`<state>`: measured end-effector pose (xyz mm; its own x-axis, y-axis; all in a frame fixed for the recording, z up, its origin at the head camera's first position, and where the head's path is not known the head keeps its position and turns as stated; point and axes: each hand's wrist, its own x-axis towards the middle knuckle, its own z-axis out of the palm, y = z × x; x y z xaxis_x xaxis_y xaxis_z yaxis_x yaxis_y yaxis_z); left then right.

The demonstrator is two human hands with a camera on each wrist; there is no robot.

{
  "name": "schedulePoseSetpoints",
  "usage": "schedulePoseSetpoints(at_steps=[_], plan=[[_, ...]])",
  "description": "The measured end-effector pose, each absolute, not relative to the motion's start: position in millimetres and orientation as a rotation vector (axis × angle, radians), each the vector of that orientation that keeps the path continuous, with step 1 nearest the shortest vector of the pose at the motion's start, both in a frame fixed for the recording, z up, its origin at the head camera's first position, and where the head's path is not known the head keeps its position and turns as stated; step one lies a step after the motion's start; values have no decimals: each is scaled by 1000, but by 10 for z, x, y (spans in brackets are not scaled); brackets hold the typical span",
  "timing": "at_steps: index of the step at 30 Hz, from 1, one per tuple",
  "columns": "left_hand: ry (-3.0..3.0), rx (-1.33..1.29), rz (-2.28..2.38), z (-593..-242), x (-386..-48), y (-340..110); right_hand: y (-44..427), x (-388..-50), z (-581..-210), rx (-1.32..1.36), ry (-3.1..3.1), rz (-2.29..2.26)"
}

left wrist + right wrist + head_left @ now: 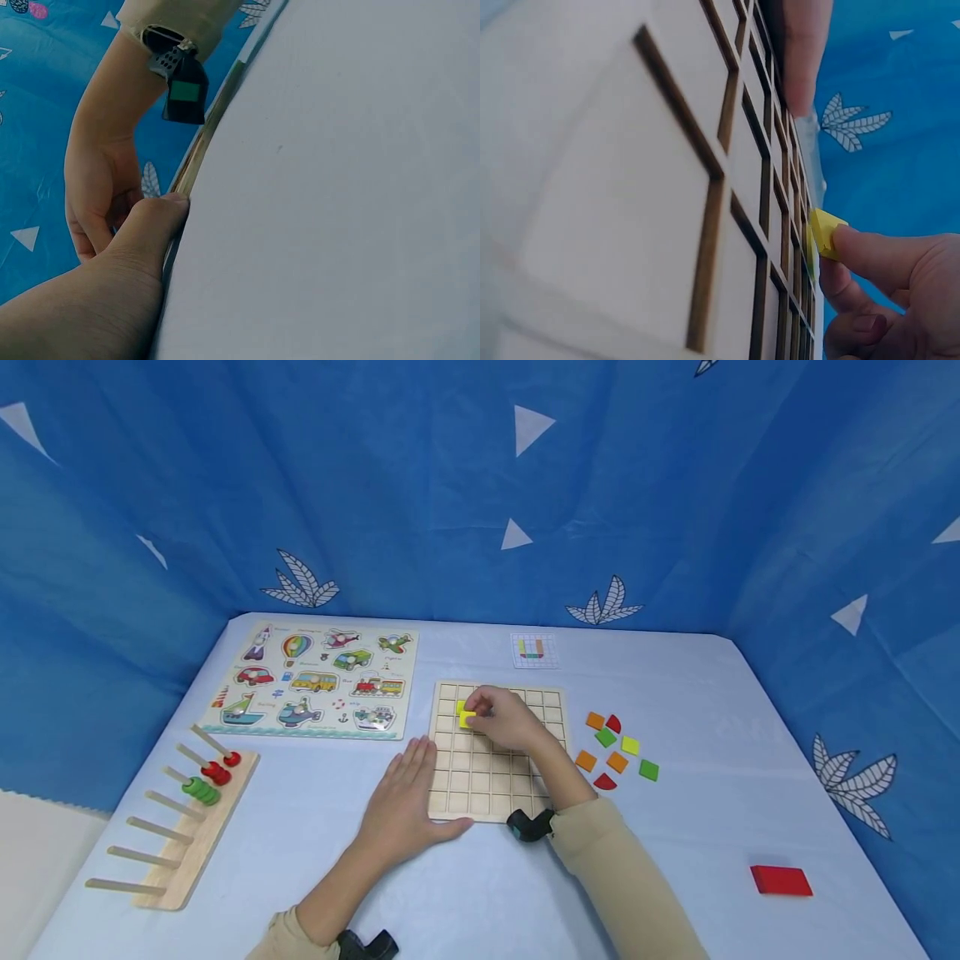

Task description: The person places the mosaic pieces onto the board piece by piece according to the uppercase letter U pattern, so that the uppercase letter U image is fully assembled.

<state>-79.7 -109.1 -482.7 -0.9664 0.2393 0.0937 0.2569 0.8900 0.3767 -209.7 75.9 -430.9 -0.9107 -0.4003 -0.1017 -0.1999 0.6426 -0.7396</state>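
A wooden grid board [480, 781] lies mid-table. My right hand [506, 718] is over its upper left part and pinches a yellow square tile [826, 233] between thumb and fingers. Just behind that tile, another yellow tile [461, 706] sits on the board. At the board's left edge my left hand [401, 810] lies flat, fingers straight, with the thumb along the front edge; the left wrist view shows the thumb [154, 225] against the board's side. A small pattern card [535, 651] with a coloured U shape lies behind the board.
Right of the board lie loose tiles, among them an orange square [617, 762], a green square [648, 770] and a red quarter-round piece [604, 782]. A vehicle puzzle [315, 685] is back left, a peg rack [195, 852] front left. A red block [781, 881] lies front right.
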Motion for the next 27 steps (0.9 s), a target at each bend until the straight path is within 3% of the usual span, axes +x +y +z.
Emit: schedulePoseSetpoints(at_steps=[27], plan=[[-3025, -385, -622, -4827, -798, -1086, 662, -2052, -4313, -504, 2708, -987]])
